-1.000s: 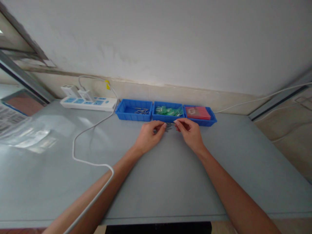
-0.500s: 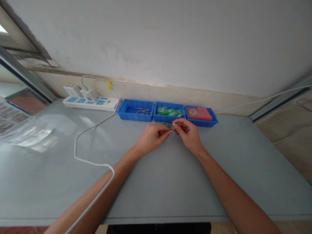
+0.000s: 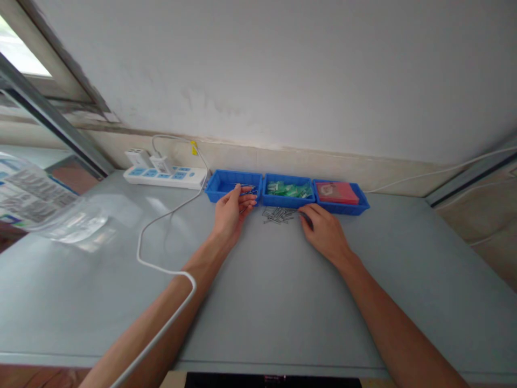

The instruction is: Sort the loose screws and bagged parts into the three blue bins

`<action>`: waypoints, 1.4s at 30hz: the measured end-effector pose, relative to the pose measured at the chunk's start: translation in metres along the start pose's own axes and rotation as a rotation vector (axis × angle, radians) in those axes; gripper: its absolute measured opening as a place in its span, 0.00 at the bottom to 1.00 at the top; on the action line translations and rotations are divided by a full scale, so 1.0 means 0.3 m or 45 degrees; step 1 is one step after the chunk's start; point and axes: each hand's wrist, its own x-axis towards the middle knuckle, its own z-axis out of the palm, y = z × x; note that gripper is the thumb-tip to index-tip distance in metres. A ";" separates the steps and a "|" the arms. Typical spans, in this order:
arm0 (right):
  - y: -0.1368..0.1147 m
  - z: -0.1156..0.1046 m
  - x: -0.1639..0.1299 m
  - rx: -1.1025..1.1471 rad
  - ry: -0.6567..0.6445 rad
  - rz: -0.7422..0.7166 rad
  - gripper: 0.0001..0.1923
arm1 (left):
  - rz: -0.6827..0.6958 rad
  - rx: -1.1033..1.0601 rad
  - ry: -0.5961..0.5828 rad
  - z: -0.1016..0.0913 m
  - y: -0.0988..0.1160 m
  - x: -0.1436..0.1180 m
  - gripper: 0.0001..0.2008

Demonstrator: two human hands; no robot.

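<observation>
My left hand (image 3: 232,210) is over the front right of the left blue bin (image 3: 218,187). Its thumb and forefinger are pinched at a thin metal screw, and the other fingers curl loosely beside it. More thin screws show in the bin by the fingers, partly hidden by them. A loose pile of silvery screws (image 3: 278,215) lies on the table in front of the middle bin. At the right end of this pile, my right hand (image 3: 323,229) has its fingertips bent down and together. Whatever lies between them is hidden.
The middle blue bin (image 3: 288,202) holds green plastic pieces (image 3: 288,189); the right one (image 3: 343,209) holds red flat packets (image 3: 341,192). A white power strip (image 3: 165,177) stands left of them. Its white cable (image 3: 161,271) crosses my left forearm. A clear plastic container (image 3: 52,199) is at far left.
My hands have parted from their meeting point over the pile. The left has moved left to the left bin, while the right has stayed by the pile, now uncovering most of it.
</observation>
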 end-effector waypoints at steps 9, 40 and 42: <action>0.030 0.024 0.000 -0.017 -0.056 -0.021 0.16 | 0.093 0.406 -0.361 0.018 -0.057 -0.036 0.22; -0.058 0.001 0.035 1.459 0.096 0.482 0.21 | 0.775 1.189 -0.837 0.021 -0.081 -0.090 0.10; -0.052 0.004 0.037 1.438 0.139 0.511 0.21 | 0.741 1.176 -0.793 0.022 -0.077 -0.087 0.10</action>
